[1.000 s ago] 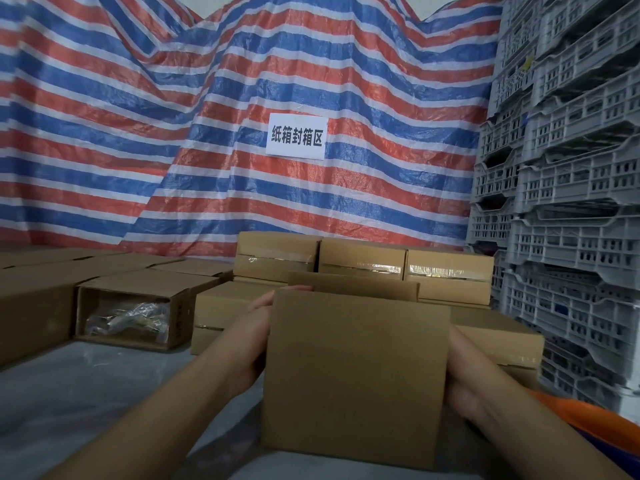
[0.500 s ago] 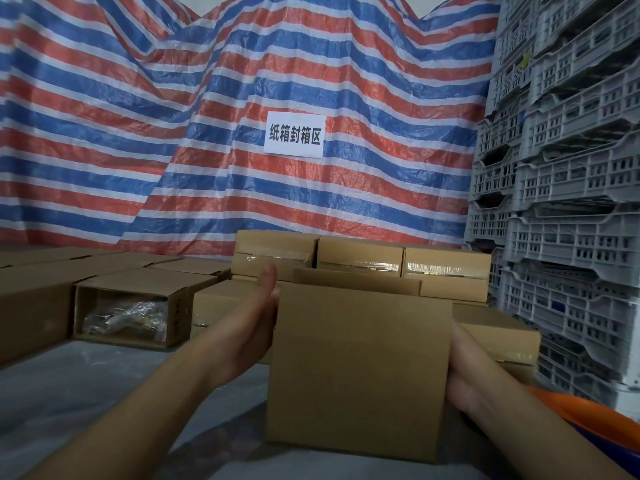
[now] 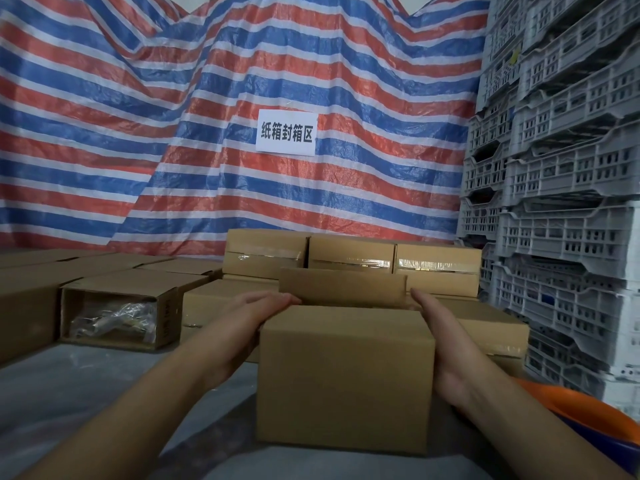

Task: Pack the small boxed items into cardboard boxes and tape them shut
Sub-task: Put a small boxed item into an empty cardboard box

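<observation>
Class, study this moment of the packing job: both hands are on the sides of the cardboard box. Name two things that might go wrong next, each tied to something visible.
1. The far flap stands upright while the left hand and right hand press flat on the cardboard box; folded out of order, the flaps may jam or crease.
2. The box sits just in front of the taped boxes; pushing it forward might knock them.

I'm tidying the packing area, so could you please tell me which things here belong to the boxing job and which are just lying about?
In the job:
- cardboard box, far flap up
- left hand
- right hand
- taped boxes

Lying about:
- grey crates
- striped tarp
- paper sign
</observation>
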